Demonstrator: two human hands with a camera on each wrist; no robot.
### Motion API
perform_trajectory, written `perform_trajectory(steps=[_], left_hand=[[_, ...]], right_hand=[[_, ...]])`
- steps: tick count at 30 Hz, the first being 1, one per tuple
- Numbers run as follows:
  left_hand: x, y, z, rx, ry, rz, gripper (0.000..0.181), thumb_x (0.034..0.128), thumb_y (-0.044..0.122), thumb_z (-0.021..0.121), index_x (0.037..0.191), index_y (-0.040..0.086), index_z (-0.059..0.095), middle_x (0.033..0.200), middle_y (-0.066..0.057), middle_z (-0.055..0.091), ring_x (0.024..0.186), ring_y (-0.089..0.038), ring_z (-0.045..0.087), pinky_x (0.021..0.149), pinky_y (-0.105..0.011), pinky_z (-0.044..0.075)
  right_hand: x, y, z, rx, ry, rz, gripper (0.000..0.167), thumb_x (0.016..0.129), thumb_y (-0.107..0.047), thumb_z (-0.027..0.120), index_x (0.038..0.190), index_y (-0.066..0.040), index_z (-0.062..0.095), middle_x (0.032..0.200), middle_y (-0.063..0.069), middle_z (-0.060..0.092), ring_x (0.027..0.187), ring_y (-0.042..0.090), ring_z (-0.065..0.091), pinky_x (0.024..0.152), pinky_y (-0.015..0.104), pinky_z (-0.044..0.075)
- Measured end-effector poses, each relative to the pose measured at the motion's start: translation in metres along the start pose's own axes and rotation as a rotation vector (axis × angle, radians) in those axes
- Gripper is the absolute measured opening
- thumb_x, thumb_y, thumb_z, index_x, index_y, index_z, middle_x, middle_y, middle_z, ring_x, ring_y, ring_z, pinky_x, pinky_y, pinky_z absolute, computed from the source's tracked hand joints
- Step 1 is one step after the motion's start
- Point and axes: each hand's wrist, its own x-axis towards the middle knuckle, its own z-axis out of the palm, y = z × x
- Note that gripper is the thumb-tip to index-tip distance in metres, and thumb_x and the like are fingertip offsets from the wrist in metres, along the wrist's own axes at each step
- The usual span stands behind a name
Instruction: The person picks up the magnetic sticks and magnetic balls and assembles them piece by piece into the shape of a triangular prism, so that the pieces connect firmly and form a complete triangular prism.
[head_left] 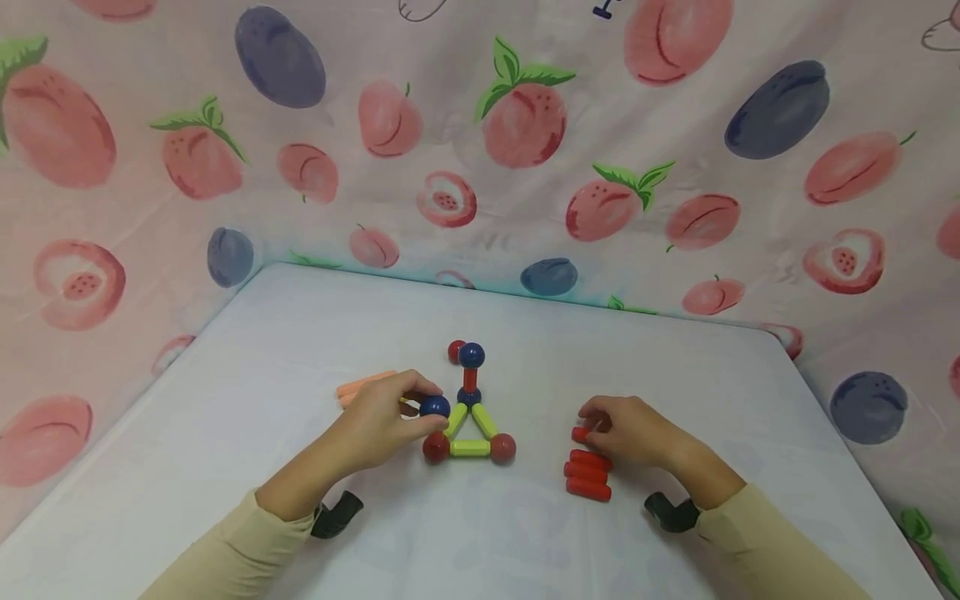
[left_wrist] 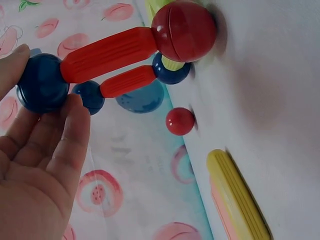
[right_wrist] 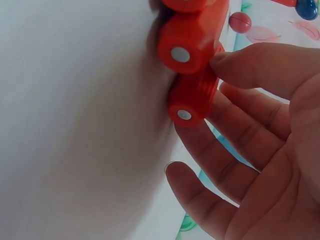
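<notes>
A triangle of yellow-green magnetic rods (head_left: 470, 448) joins two red balls (head_left: 503, 449) and a blue ball (head_left: 468, 395). From that blue ball rises a red rod topped by another blue ball (head_left: 472, 355). My left hand (head_left: 375, 423) pinches a blue ball (left_wrist: 42, 82) on top of a red rod (left_wrist: 110, 54), whose lower end meets the triangle's left red ball (left_wrist: 183, 31). Right of the triangle, my right hand (head_left: 632, 429) holds a red rod (right_wrist: 195, 97) between thumb and fingers, at the far end of a row of red rods (head_left: 587, 473).
A loose red ball (head_left: 455, 352) lies behind the structure. Orange rods (head_left: 365, 384) and a yellow rod (left_wrist: 239, 197) lie beyond the left hand. Fruit-print cloth (head_left: 480, 167) rises behind the white table (head_left: 480, 542).
</notes>
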Motion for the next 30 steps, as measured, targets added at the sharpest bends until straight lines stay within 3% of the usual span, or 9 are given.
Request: perform_trajectory(steps=[4,9,16,22,30], left_hand=[[0.0,-0.001,-0.001,-0.039,-0.031,0.0,0.029,0.0875,0.015,0.079,0.113,0.006,0.069,0.104,-0.001,0.066,0.097,-0.018,0.066,0.08,-0.028,0.057],[-0.001,-0.002,-0.003,-0.028,-0.05,0.013,0.034,0.0889,0.017,0.078,0.12,0.006,0.07,0.11,-0.002,0.067,0.099,-0.017,0.065,0.082,-0.028,0.057],[-0.001,-0.003,-0.003,-0.017,-0.048,0.039,0.032,0.0896,0.017,0.077,0.12,0.006,0.071,0.11,-0.002,0.067,0.098,-0.017,0.065,0.082,-0.028,0.056],[-0.001,-0.002,-0.003,-0.011,-0.049,0.048,0.031,0.0892,0.016,0.078,0.118,0.006,0.072,0.109,-0.001,0.068,0.098,-0.017,0.065,0.082,-0.028,0.057],[-0.001,0.0,-0.003,-0.017,-0.05,0.05,0.032,0.0883,0.015,0.079,0.117,0.005,0.072,0.107,-0.001,0.068,0.096,-0.016,0.066,0.082,-0.028,0.057]], right_hand=[[0.001,0.0,0.0,0.014,-0.003,0.007,0.029,0.089,-0.006,0.073,0.117,-0.007,0.065,0.096,-0.001,0.064,0.089,0.017,0.06,0.078,0.033,0.056],[0.002,-0.001,0.0,0.016,0.012,0.007,0.03,0.088,-0.005,0.071,0.118,-0.005,0.066,0.095,-0.001,0.063,0.088,0.018,0.058,0.079,0.033,0.056],[0.002,-0.009,-0.006,-0.009,0.111,-0.076,0.032,0.09,-0.008,0.07,0.121,-0.002,0.065,0.101,0.001,0.062,0.093,0.02,0.058,0.08,0.035,0.056],[0.001,-0.028,-0.006,0.084,0.184,-0.173,0.023,0.09,-0.005,0.07,0.112,-0.006,0.063,0.1,-0.001,0.062,0.097,0.02,0.06,0.086,0.041,0.055],[0.001,-0.071,0.005,0.148,0.173,-0.178,0.023,0.089,-0.012,0.074,0.108,-0.013,0.062,0.096,-0.007,0.064,0.099,0.018,0.063,0.088,0.041,0.055]])
